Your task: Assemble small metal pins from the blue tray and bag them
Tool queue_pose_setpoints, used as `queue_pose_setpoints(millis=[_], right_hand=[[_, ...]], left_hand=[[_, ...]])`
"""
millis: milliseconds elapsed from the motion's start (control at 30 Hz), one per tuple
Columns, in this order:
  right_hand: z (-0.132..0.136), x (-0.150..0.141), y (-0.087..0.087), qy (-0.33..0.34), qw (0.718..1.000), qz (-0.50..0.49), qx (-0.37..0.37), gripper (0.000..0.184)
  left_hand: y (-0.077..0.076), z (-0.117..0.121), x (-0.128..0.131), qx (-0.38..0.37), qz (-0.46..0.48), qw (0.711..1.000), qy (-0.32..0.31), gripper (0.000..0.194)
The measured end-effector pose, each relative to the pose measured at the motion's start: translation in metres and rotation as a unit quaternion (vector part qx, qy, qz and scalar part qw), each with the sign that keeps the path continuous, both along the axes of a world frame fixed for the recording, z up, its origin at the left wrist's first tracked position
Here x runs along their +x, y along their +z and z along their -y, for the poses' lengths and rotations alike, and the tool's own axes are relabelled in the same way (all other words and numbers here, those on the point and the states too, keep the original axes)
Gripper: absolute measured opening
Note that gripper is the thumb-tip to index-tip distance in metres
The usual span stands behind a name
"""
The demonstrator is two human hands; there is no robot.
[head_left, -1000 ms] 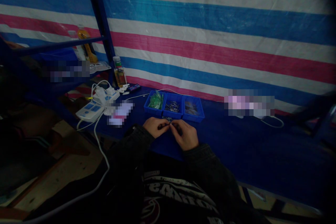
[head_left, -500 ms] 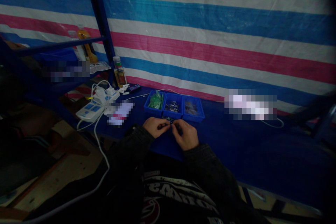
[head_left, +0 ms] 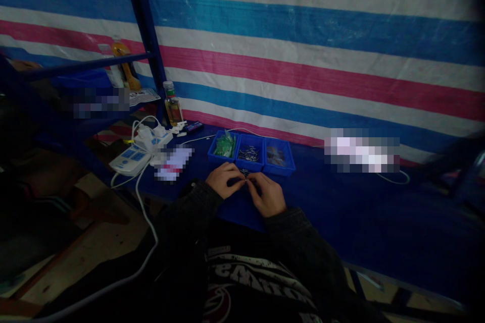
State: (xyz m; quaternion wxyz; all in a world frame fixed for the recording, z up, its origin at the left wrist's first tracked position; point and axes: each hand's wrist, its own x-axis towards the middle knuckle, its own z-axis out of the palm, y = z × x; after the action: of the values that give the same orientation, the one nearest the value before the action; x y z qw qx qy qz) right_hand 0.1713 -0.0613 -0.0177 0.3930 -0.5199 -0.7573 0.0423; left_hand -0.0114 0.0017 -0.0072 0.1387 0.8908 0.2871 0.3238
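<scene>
- Just below the row of three blue plastic bins (head_left: 248, 167): a small metal part (head_left: 246, 174), thin, dark and silvery, too small and dim to identify further.
- Nearest the bins, on the viewer's left: the left hand (head_left: 223, 181), fingertips (head_left: 240, 177) closed on the part from one side.
- Beside it, further from the bins: the right hand (head_left: 268, 196), fingers (head_left: 254, 181) curled closed on the part from the other side; the exact grip is partly hidden.
- Both hands meet at the bins' front edge, apparently keeping the part in view with the bins in easy reach.
- Inside the bins, left to right: green packets (head_left: 224, 145), metal pins (head_left: 248, 154) and brownish small items (head_left: 276, 156).
- Beneath the bins: a blue cloth table cover (head_left: 379, 222).
- Left of the bins: a white power strip (head_left: 131, 160) with plugged-in cables, and a glass bottle (head_left: 173, 109) with amber liquid beyond it.
- Behind the bins: a striped tarpaulin (head_left: 303, 35) in pink, blue and white.
</scene>
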Motion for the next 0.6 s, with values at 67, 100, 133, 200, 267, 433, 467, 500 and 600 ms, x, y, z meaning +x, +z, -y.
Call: queue_pose_setpoints(millis=[67, 100, 133, 200, 267, 433, 467, 500, 600], right_hand=[[-0.0003, 0.0001, 0.0002, 0.005, 1.000, 0.001, -0.004, 0.016], [-0.0003, 0.0003, 0.0006, 0.006, 1.000, 0.003, -0.007, 0.017], [-0.0002, 0.0004, 0.0010, 0.005, 1.000, 0.006, -0.010, 0.017], [0.0001, 0.0008, 0.0017, 0.000, 1.000, 0.013, -0.017, 0.018], [0.0003, 0.0013, 0.0018, -0.009, 0.999, 0.022, -0.025, 0.019], [-0.0008, 0.0023, -0.0009, -0.017, 0.999, 0.027, -0.040, 0.020], [-0.0010, 0.0023, -0.0014, -0.015, 0.999, 0.022, -0.039, 0.019], [-0.0011, 0.0024, -0.0017, -0.011, 0.999, 0.015, -0.036, 0.017], [-0.0007, 0.0023, -0.0014, 0.011, 0.999, 0.001, -0.034, 0.017]], left_hand=[[-0.0002, 0.0000, 0.0002, 0.007, 0.012, 1.000, -0.007, 0.016], [0.0002, 0.0002, 0.0003, 0.007, 0.015, 1.000, -0.009, 0.015], [0.0010, 0.0005, 0.0004, 0.006, 0.017, 1.000, -0.012, 0.014], [0.0028, 0.0015, 0.0004, -0.004, 0.016, 1.000, -0.016, 0.014], [0.0046, 0.0026, 0.0004, -0.019, 0.012, 1.000, -0.017, 0.013], [0.0061, 0.0043, -0.0001, -0.041, 0.011, 0.999, -0.011, 0.013], [0.0058, 0.0042, -0.0001, -0.043, 0.010, 0.999, -0.011, 0.014], [0.0054, 0.0040, -0.0002, -0.044, 0.009, 0.999, -0.011, 0.014], [0.0039, 0.0032, -0.0001, -0.048, 0.004, 0.999, -0.009, 0.015]])
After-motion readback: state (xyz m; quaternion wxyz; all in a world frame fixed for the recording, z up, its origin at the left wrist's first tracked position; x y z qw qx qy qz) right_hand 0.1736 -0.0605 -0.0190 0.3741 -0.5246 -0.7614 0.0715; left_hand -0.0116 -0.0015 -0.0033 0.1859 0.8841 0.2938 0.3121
